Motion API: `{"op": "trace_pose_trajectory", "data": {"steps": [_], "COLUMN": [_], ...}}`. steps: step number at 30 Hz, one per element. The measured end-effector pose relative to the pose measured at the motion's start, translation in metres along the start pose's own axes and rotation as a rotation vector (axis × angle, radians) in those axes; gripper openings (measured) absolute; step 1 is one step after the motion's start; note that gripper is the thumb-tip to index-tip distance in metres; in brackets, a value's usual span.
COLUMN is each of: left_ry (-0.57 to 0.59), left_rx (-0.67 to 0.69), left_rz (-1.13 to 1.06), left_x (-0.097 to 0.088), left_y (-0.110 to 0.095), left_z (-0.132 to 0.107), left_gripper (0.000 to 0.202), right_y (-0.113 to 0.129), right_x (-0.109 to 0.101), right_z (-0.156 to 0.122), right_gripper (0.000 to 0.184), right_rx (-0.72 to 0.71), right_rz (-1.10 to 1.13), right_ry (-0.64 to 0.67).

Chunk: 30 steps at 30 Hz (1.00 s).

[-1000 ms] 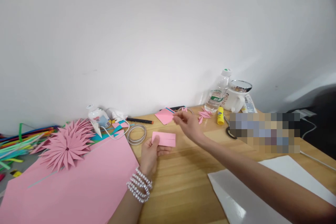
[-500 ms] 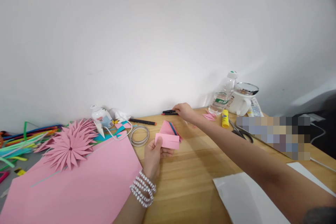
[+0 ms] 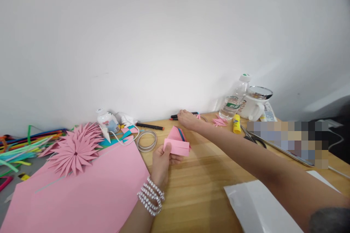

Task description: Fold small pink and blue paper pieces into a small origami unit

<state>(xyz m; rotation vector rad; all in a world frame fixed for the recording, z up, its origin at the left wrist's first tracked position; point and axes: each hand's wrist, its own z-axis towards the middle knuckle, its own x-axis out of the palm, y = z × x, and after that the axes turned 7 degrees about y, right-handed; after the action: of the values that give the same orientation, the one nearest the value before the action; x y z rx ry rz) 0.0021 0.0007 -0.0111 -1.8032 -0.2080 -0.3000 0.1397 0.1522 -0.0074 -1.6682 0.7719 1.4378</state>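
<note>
Between the thumb and fingers of my left hand [image 3: 161, 160] is a small folded piece of pink paper [image 3: 177, 147], held just above the wooden table. Behind it lies a pink paper triangle [image 3: 172, 132] with dark strips beside it. My right hand [image 3: 187, 119] reaches far forward to the foot of the wall, its fingers curled down over black pens [image 3: 174, 117]. Whatever is in those fingers is hidden. A blue-ended pen [image 3: 195, 113] shows just behind this hand.
To the left, a pink folded-paper flower [image 3: 75, 153] rests on a large pink sheet [image 3: 90, 196]. Tape rolls [image 3: 147, 141] and a black marker [image 3: 150, 126] lie near the wall. At right stand a water bottle [image 3: 232, 105], white mug [image 3: 253, 107] and glue stick [image 3: 236, 123], by scissors [image 3: 254, 138].
My right hand has shifted slightly left and lower over the pens, and the blue-ended pen now shows behind it. My left hand keeps its hold on the pink paper. The view has shifted slightly.
</note>
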Motion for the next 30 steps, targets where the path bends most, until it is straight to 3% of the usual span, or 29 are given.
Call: {"op": "trace_pose_trajectory", "data": {"steps": [7,13,18,23,30], "left_ry": [-0.002,0.014,0.029,0.031,0.033], "left_rx": [0.001,-0.022,-0.067,-0.082,-0.086], "left_rz": [0.012,0.039,0.104,0.116,0.109], "left_x": [0.001,0.002,0.000,-0.001,-0.002], "left_y": [-0.002,0.000,0.005,0.006,0.007], "left_z": [-0.001,-0.001,0.000,0.000,0.000], "left_gripper": [0.034,0.036,0.034,0.033,0.032], "right_y": [0.003,0.013,0.044,0.087,0.105], "right_x": [0.000,-0.013,-0.035,-0.037,-0.046], "right_z": [-0.001,0.013,0.037,0.045,0.045], "right_gripper": [0.025,0.023,0.026,0.044,0.025], "right_rx": [-0.006,-0.113,-0.193,-0.166,-0.190], "right_rz": [-0.030,0.026,0.116,0.157,0.177], "right_ry": [0.035,0.100,0.095,0.081,0.231]}}
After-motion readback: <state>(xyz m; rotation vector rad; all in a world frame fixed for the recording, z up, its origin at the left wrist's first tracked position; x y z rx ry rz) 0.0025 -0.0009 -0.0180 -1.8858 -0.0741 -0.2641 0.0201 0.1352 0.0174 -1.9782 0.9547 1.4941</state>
